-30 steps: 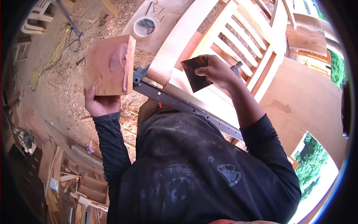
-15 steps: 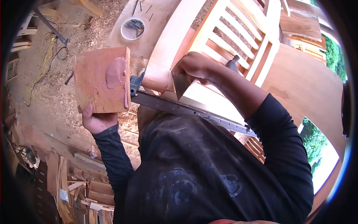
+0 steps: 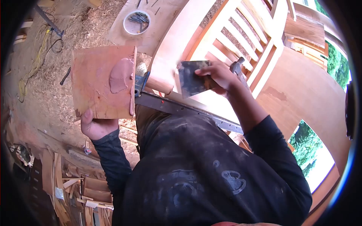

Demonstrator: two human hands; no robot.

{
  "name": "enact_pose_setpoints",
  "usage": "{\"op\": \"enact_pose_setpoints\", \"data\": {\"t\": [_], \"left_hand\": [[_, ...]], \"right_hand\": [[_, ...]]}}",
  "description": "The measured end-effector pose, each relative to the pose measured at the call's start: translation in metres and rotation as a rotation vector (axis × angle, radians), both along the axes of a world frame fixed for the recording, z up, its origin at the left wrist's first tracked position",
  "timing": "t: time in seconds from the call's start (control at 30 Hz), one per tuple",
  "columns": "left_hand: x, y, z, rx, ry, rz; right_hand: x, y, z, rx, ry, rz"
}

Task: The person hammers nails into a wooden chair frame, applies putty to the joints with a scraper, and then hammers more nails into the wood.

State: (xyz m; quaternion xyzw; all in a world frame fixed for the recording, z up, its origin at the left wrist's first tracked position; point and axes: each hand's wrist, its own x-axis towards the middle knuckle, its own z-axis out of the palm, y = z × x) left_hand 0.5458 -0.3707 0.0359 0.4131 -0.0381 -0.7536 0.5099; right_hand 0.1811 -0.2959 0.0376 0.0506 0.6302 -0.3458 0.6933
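My left hand [image 3: 98,127] grips the lower edge of a square wooden board [image 3: 90,81], thumb on its face and fingers beneath. A smooth patch of pinkish putty [image 3: 120,77] lies on the board's right side, with more smeared along the right edge. My right hand [image 3: 218,75] is closed round a flat, dark, stained putty knife [image 3: 191,78], its broad blade turned toward me over the wooden furniture frame [image 3: 169,49]. Just beyond that wrist, a hammer [image 3: 237,66] rests on the slatted part. Beside the board is the blue jaw [image 3: 140,83] of a bar clamp.
The clamp's long metal bar [image 3: 181,109] runs across in front of my body. A white tub of nails or screws [image 3: 136,22] stands on a panel at the top. Shavings cover the ground, with a yellow cord [image 3: 36,73] at left and scrap wood [image 3: 56,180] lower left.
My right hand has lifted off the curved wood and moved right, turning the putty knife so its flat face shows. The board in my left hand has shifted slightly.
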Motion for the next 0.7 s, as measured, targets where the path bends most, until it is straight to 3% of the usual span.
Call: {"op": "enact_pose_setpoints", "data": {"t": [0.1,0.2,0.3,0.4,0.43,0.7], "left_hand": [[0.000,-0.001,0.003,0.006,-0.099,-0.001],[0.000,-0.001,0.003,0.017,-0.095,-0.036],[-0.004,-0.002,0.004,0.012,-0.133,-0.054],[0.001,-0.002,0.002,0.020,-0.159,-0.066],[0.002,-0.001,0.002,0.023,-0.160,-0.072],[0.004,-0.002,0.001,0.029,-0.144,-0.104]], "right_hand": [[-0.006,0.019,0.018,0.057,0.074,-0.043],[-0.007,0.015,0.013,0.056,0.132,0.189],[-0.014,-0.022,0.023,0.200,0.372,0.623],[-0.032,-0.048,0.006,-0.032,0.571,1.144],[-0.040,-0.056,-0.003,-0.025,0.509,1.211],[-0.057,-0.071,-0.071,-0.265,0.193,1.171]]}}
